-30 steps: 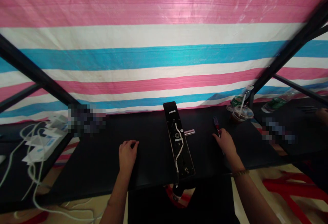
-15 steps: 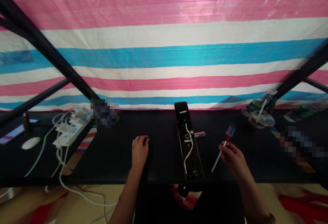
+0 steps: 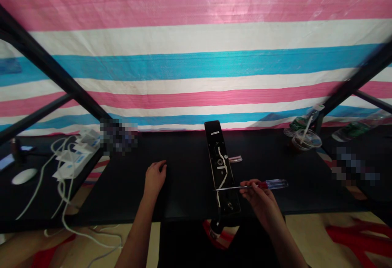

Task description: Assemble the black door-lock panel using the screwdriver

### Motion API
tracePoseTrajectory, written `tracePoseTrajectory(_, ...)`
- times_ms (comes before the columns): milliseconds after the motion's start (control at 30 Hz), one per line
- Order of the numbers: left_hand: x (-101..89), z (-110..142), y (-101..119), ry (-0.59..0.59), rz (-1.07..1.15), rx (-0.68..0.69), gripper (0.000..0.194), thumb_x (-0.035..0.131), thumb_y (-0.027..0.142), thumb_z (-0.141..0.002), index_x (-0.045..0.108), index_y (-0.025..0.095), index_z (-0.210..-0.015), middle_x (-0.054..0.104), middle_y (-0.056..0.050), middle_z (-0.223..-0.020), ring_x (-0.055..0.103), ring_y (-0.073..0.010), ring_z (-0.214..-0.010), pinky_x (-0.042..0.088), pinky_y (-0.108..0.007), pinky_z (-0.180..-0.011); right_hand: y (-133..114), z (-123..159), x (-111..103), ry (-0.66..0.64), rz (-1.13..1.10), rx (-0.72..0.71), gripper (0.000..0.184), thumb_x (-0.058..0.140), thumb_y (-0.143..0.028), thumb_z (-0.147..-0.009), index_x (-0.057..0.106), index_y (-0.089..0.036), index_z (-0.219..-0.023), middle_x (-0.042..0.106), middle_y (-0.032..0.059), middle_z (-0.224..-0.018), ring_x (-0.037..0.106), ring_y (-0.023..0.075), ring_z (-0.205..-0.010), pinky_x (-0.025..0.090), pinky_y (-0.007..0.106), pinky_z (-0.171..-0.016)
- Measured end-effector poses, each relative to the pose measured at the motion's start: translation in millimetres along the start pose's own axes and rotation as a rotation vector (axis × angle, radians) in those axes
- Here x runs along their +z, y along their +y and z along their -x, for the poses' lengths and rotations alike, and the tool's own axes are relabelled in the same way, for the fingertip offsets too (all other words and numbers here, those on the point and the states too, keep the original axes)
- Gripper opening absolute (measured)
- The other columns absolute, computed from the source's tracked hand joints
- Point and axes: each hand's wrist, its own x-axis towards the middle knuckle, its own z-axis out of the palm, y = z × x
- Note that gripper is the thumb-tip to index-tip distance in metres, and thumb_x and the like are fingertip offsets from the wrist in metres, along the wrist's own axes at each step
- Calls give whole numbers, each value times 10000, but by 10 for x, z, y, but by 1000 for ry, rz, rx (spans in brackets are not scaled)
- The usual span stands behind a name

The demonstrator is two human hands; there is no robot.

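A screwdriver [image 3: 271,184] with a clear blue and red handle is held in my right hand [image 3: 259,198], thumb and fingers closed near its collar. Its metal shaft points left, across the lower part of a long black device panel [image 3: 216,135]. Whether the tip touches the panel I cannot tell. A white cable [image 3: 226,170] runs along the panel, and its dark end reaches the table's front edge. To the left, my left hand [image 3: 155,179] lies on the black table [image 3: 183,170] with nothing in it, thumb apart from the loosely bent fingers.
Beside the panel lies a small clear pinkish packet [image 3: 235,159]. A plastic cup [image 3: 306,140] with a straw and plastic bottles [image 3: 350,132] are at the right. A white power strip [image 3: 72,164] with cables and a white mouse [image 3: 25,176] are at the left. Striped sheeting [image 3: 196,68] hangs behind.
My right hand has moved left and swung the screwdriver from a steep slant to nearly level, bringing its shaft over the panel. The whole view has shifted slightly; my left hand still rests on the table.
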Motion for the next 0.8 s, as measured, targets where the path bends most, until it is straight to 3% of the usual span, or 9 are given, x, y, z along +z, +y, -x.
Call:
tracePoseTrajectory(133,38,-139,112,-80,-34,12,290,575,332,-891,756,164,-1043,748,-110,-1022,699,-249,-913,532,-355,-886,32,1,65,-36,2,3,312,921,-407,-667,742,-194,-808,783,79,-879,744,203,-716,588,295,-660)
tracePoseTrajectory(333,56,-186,281,-141,-88,-12,184,582,227,-888,756,177,-919,767,-105,-940,714,-255,-864,523,-335,-777,75,68,88,-77,20,-3,281,890,-408,-715,749,-189,-821,773,83,-893,737,205,-729,581,300,-668)
tracePoseTrajectory(567,27,-102,291,-116,-104,-47,166,576,207,-894,736,164,-906,754,-127,-956,709,-266,-916,510,-340,-798,100,91,69,-72,36,-10,259,887,-402,-720,763,-200,-826,770,83,-903,735,213,-732,588,317,-680)
tracePoseTrajectory(800,30,-129,317,-105,-17,-19,161,573,218,-871,723,180,-826,726,-98,-881,694,-241,-842,504,-336,-804,118,80,45,-64,52,-28,252,872,-405,-736,758,-200,-828,764,85,-909,732,220,-745,589,323,-682)
